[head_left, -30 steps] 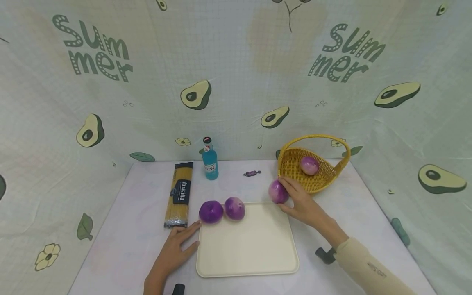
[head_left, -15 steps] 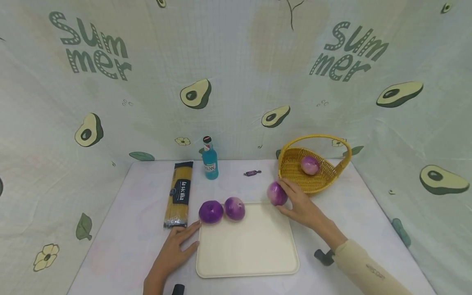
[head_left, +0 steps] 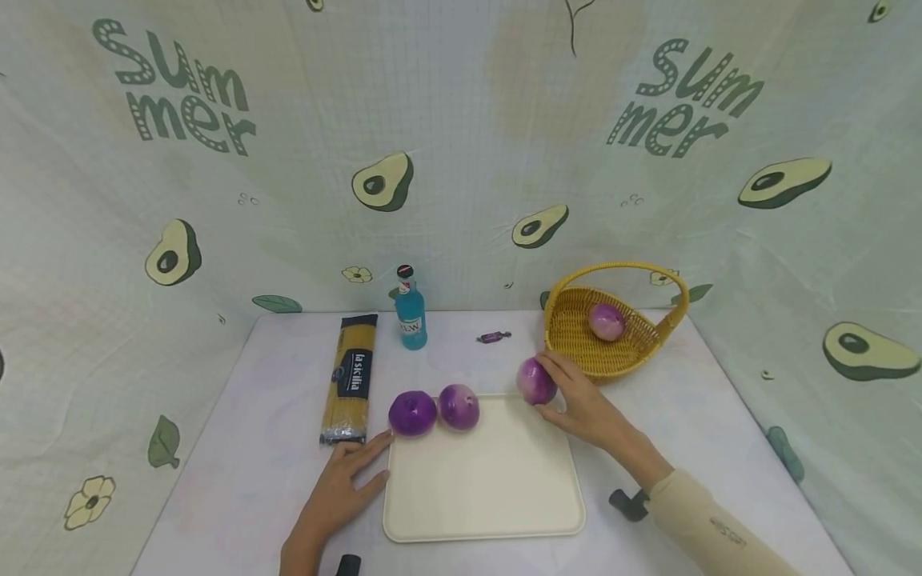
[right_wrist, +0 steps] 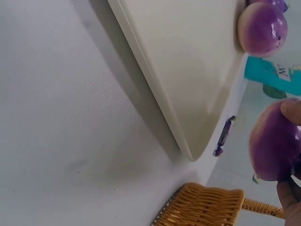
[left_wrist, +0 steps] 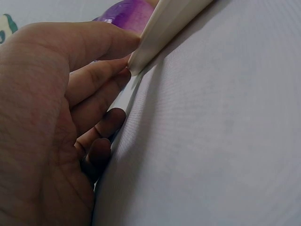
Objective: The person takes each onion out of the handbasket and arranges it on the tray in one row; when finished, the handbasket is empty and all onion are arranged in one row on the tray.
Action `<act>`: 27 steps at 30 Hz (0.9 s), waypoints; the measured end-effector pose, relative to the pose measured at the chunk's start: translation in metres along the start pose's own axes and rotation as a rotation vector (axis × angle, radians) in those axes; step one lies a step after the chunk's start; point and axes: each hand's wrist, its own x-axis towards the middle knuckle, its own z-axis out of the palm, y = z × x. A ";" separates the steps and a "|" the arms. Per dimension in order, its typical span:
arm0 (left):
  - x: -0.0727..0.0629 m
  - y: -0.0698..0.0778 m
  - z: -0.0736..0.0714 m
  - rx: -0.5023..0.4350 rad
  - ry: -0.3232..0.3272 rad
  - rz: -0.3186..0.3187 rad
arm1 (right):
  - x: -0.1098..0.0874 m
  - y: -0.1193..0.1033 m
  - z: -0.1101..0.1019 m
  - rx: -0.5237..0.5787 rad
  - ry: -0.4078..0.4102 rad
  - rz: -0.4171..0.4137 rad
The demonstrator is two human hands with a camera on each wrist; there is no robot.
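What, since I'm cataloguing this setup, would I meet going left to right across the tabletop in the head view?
Pasta pack, darker purple onion, paler purple onion, wrapped candy, held purple onion in the right hand, wicker basket.

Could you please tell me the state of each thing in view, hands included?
Left hand: touching the tray
Right hand: gripping a purple onion
Tray: flat, bearing two onions
Basket: handle up, one onion inside
Bottle: upright, capped
Pasta packet: lying flat
Candy: wrapped, lying down
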 end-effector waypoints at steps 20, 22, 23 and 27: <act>0.000 -0.001 0.000 0.010 -0.006 -0.012 | 0.000 -0.009 0.012 0.023 -0.040 0.011; 0.000 -0.001 0.000 0.008 -0.003 -0.008 | 0.000 -0.010 0.013 0.025 -0.041 0.008; 0.000 0.000 0.000 0.005 -0.001 -0.004 | 0.000 -0.010 0.014 0.027 -0.040 0.006; 0.000 0.000 0.000 0.010 0.016 0.024 | -0.001 -0.010 0.017 0.035 -0.034 -0.007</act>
